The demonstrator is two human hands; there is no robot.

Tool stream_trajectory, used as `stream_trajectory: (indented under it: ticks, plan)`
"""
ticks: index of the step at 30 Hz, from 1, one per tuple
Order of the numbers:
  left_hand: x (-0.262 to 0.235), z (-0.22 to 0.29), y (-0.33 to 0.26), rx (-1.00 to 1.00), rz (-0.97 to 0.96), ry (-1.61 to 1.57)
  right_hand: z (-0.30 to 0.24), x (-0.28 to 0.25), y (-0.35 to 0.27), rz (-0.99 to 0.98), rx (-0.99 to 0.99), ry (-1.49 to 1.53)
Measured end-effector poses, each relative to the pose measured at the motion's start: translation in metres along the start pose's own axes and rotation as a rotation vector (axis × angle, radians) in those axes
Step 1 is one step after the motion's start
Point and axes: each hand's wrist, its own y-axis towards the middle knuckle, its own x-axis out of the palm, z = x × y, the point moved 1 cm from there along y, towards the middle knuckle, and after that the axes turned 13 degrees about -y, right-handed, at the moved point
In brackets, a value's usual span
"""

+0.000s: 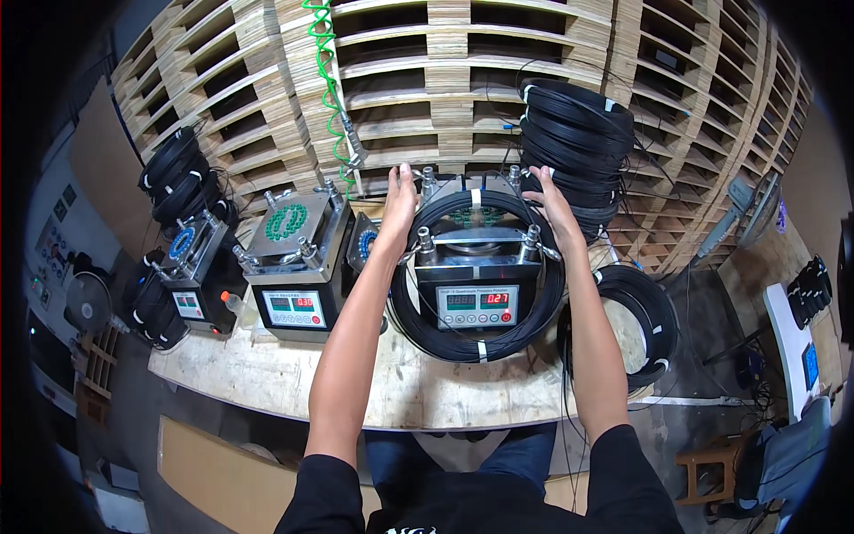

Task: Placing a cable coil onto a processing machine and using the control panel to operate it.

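A large coil of black cable (pixel 552 294), bound with white ties, rings a metal polishing machine (pixel 478 280) with a lit red display. Its upper arc lies over the machine's top, and its lower arc hangs across the front. My left hand (pixel 401 203) is at the coil's far left side, fingers stretched upward beside a rear clamp post (pixel 429 182). My right hand (pixel 555 206) mirrors it beside the right rear clamp post (pixel 514 176), fingers extended and apart. Whether the fingertips touch the clamp levers I cannot tell. Part of the machine's top is hidden behind the coil and front bar.
To the left stand a second machine (pixel 294 258) with green connectors and a smaller one (pixel 189 276) with blue ones. Stacked black coils (pixel 574 151) rise behind right; another coil (pixel 663 325) lies at the wooden bench's (pixel 427 392) right end. A green spiral hose (pixel 325 80) hangs before wooden racks.
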Motion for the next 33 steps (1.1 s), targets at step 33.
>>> stream_trajectory:
  ticks: [33]
  plan:
    - [0.014, 0.014, 0.005, -0.113, 0.027, -0.006, -0.015, 0.005, -0.01, 0.012, -0.017, 0.062]
